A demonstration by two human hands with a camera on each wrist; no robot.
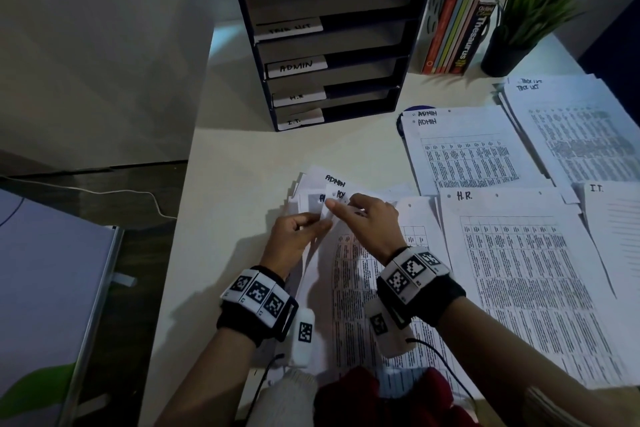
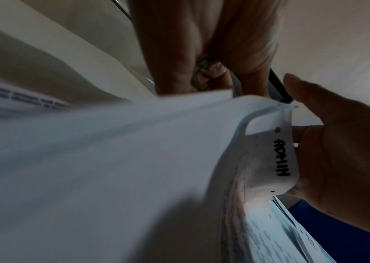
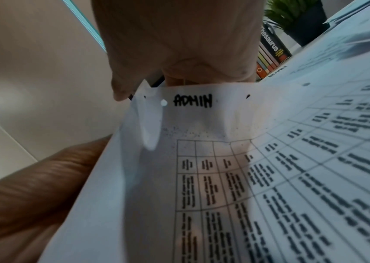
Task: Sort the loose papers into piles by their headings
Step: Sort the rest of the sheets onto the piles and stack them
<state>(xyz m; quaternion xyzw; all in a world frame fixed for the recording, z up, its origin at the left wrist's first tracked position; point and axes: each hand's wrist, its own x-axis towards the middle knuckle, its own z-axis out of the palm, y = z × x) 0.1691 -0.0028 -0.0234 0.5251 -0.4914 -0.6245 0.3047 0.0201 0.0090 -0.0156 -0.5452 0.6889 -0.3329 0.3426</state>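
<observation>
White sheets everywhere on the cream surface [image 1: 242,156]. Unsorted stack of loose papers [image 1: 349,288] sits front-centre, fanned at its top edge, several sheets headed ADMIN showing.

Left hand [image 1: 298,232]: fingers curled, grip pinched on the upper left corner of the stack's lifted sheets. Left wrist view confirms fingers [image 2: 179,71] wrapped over the paper edge.

Right hand [image 1: 372,222]: thumb and fingers clamped on the top edge of one ADMIN sheet [image 3: 193,124], bowed upward off the stack. Heading and a punch hole readable in the right wrist view, table of text below. Both hands nearly touching over the same corner.

Sorted piles to the right, all flat on the surface:
- ADMIN pile [image 1: 467,149], far centre-right, two headings visible, sheets offset.
- TASK LIST pile [image 1: 571,128], far right, beside the ADMIN pile, heading partly blurred.
- H.R. pile [image 1: 519,270], near right, just beside the unsorted stack, overlapping the ADMIN pile's near edge.
- I.T. pile [image 1: 613,218], right edge of view, cut off.

Dark file tray [image 1: 329,35] at the back with four labelled slots: top one blurred, then ADMIN, H.R., I.T. Row of books [image 1: 457,24] in a white holder right of it, one spine reading Thesaurus. Potted plant [image 1: 530,17] in a dark pot beside the books.

Marker bands on both wrists.
</observation>
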